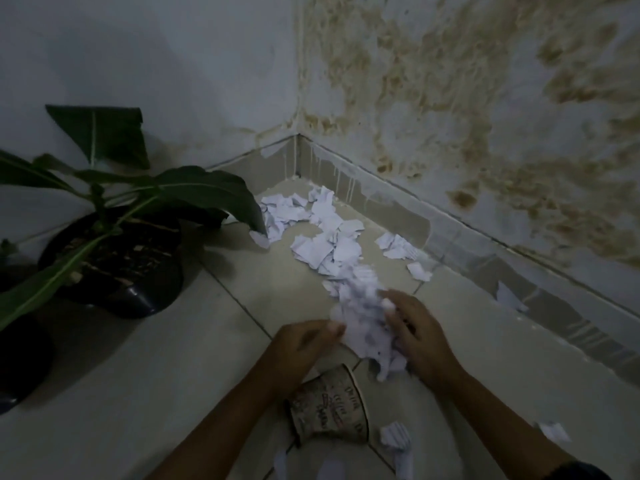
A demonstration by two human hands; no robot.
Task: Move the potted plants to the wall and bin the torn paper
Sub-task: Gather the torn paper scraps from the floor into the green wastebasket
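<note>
Torn paper [325, 237] lies scattered on the floor [138, 375] in the room corner. Long axis of the scatter runs from the corner out toward the person, roughly diagonal, ending in a bunched wad [367, 327] between the two hands. A few stray scraps [396, 436] sit near the lower edge, one more [419, 270] by the skirting.

Left hand [304, 344]: fingers curled, thumb tip against the near edge of the wad, pinching it. Right hand [420, 332]: fingers bent down over the far side of the wad, pressing into the paper; fingertips are motion-blurred, so exact spread can't be told. Both hands hold the same bunch from opposite sides, just above the floor.

Paper cup [327, 407] with printed lettering sits directly below the hands, between the forearms, tilted, its mouth toward the wad. A lower corner of the wad hangs just beside its rim; can't tell if they touch.

Potted plant [114, 258]: black pot on the floor at left, close to the left wall [173, 64]. Long leaves fan out, one reaching right with its tip over the nearest scraps. A second dark pot [20, 358] is partly cut off at the left edge.

Right wall [485, 98] shows brown staining.
</note>
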